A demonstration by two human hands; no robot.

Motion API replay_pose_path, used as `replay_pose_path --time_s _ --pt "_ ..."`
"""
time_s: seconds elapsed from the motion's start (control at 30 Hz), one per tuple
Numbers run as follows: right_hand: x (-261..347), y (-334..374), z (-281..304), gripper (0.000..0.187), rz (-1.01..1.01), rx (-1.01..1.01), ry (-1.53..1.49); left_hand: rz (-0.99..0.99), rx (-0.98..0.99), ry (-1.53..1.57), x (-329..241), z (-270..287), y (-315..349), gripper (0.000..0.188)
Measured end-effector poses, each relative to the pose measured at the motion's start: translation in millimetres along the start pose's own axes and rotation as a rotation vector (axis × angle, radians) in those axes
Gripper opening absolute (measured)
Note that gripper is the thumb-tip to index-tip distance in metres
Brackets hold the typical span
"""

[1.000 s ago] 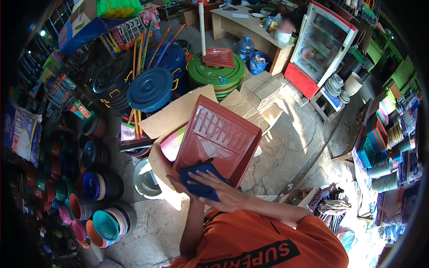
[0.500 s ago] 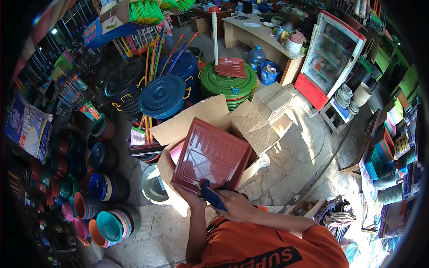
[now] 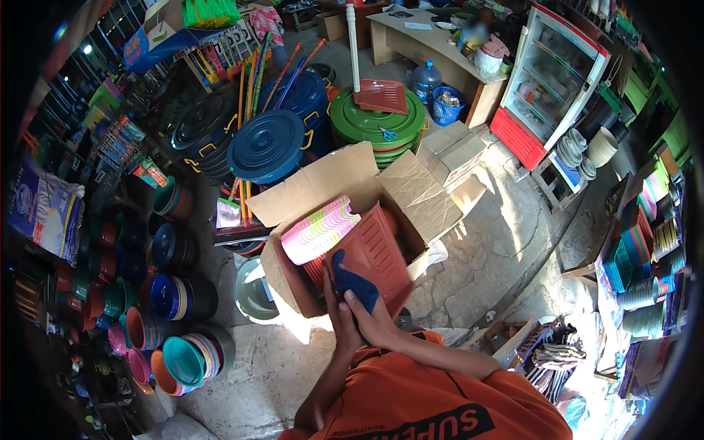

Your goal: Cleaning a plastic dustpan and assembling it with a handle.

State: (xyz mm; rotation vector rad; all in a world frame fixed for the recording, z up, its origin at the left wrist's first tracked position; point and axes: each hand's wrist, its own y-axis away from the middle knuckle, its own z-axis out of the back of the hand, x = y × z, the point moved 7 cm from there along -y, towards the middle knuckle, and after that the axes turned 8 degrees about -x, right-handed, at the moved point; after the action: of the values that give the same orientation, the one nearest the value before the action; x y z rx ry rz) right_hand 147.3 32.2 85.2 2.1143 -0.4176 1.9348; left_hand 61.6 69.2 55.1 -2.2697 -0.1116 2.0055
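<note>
A reddish-brown ridged plastic dustpan [image 3: 381, 253] is held tilted in front of me, over the right part of an open cardboard box [image 3: 301, 198]. My left hand [image 3: 343, 319] is at its near left edge, fingers stretched up along the side and partly hidden by the cloth. Bunched in my right hand [image 3: 375, 321], a dark blue cloth [image 3: 355, 282] lies against the dustpan's surface. Beside it in the box is a stack of pink, white and green plastic containers [image 3: 320, 231], with red ones partly hidden below.
Behind the box stand blue [image 3: 265, 143] and green lidded tubs [image 3: 370, 117]; a long-handled dustpan [image 3: 381, 97] and scissors [image 3: 387, 133] rest on the green one. Stacked basins [image 3: 183, 361] line the left. A glass-door fridge [image 3: 546, 84] stands right, near a desk [image 3: 418, 51].
The dustpan has swung right and tilted, uncovering the pink and green containers. My left hand has shifted to its side edge, and more of the blue cloth shows under my right hand.
</note>
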Motion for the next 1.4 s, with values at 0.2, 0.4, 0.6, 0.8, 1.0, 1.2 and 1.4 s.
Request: replay_pose_path --time_s 0.2,0.4,0.6,0.8,1.0,1.2,1.4 --pt "-10.1 5.4 -2.2 0.039 -0.158 0.233 0.173 0.151 -0.166 0.08 43.8 33.9 -18.5 0.058" --pt "3.9 28.4 12.4 0.061 0.334 0.471 0.509 0.237 -0.182 0.294 -17.3 43.8 -36.5 0.056" --pt "-1.4 -1.8 74.3 0.05 0.513 0.435 0.819 0.154 -0.152 0.215 -27.8 81.0 -40.7 0.06" --pt "-3.3 23.0 50.8 0.066 0.507 0.418 0.773 0.207 -0.175 0.267 -24.8 71.2 -30.7 0.058" --pt "12.4 39.3 10.3 0.077 0.51 0.525 0.646 0.185 -0.125 0.155 -32.9 42.9 -6.5 0.062" --pt "-29.6 -21.2 87.2 0.082 0.395 0.178 0.779 0.241 -0.135 0.197 -28.2 42.6 8.9 0.063" --pt "13.8 -28.6 72.6 0.094 0.568 -0.067 1.003 0.253 -0.063 0.058 -13.6 35.7 21.1 0.064"
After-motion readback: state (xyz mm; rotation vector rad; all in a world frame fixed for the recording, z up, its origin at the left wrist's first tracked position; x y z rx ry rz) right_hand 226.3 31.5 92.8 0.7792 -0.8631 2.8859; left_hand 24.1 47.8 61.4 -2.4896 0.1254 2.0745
